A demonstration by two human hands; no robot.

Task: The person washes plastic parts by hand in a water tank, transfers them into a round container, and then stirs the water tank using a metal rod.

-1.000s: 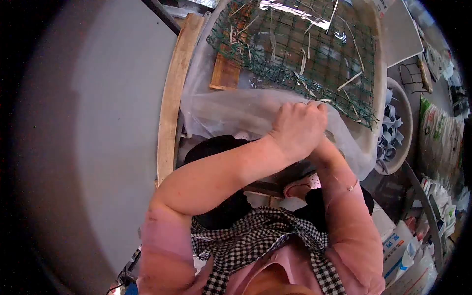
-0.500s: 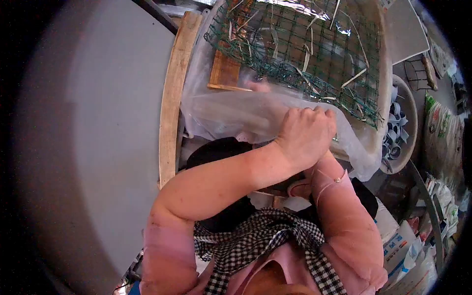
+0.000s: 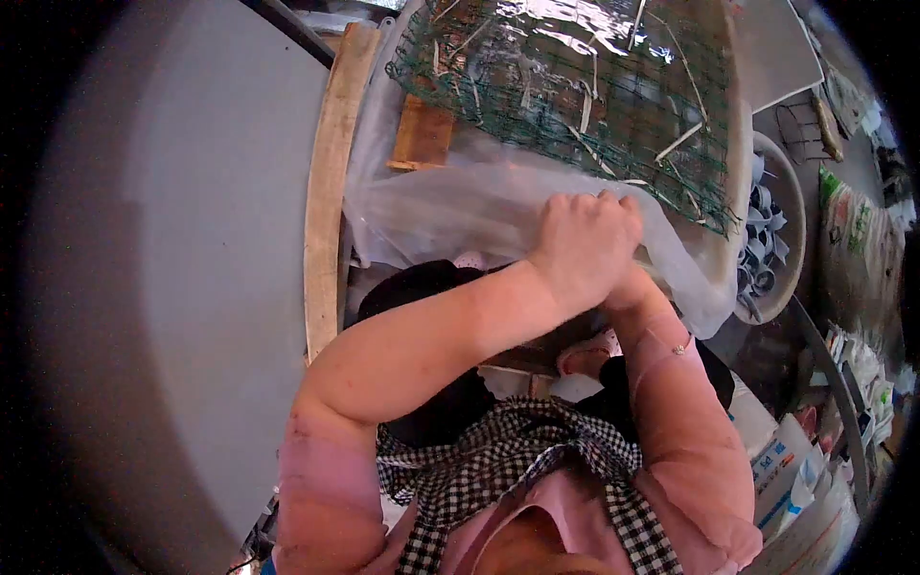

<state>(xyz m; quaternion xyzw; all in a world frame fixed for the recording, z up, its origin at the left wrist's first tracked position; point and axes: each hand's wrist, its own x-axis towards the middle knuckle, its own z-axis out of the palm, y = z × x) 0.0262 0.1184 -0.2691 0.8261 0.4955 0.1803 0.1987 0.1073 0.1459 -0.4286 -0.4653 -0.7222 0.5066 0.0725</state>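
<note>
Glare [image 3: 565,38] has spread across tub [image 3: 741,153] | hands [image 3: 585,247]: left clenched on film [image 3: 460,201], right obscured | grey panel [image 3: 220,240] alongside

Plastic sheet [image 3: 450,206]: milky white, translucent. Net [image 3: 537,134]: dark green, square grid. Strips [image 3: 679,142]: pale straw. Short board [image 3: 422,134]: orange-brown. Long wooden bar [image 3: 331,182]: pale tan. Panel [image 3: 230,240]: plain grey. Apron [image 3: 479,470]: black-and-white check. Sleeve [image 3: 331,470]: pink. Trousers [image 3: 436,417]: black. Basin [image 3: 793,211]: off-white; pieces inside [image 3: 762,244]: blue-grey. Shoe [image 3: 582,357]: pink. Bag [image 3: 786,465]: white, blue print.

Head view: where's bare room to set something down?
Bare: grey panel, left of the plank; can't tell if level. Crowded: net, littered with pale strips; plastic sheet, left hand clenched at its edge, right hand mostly hidden beneath; bucket, holding grey parts.
</note>
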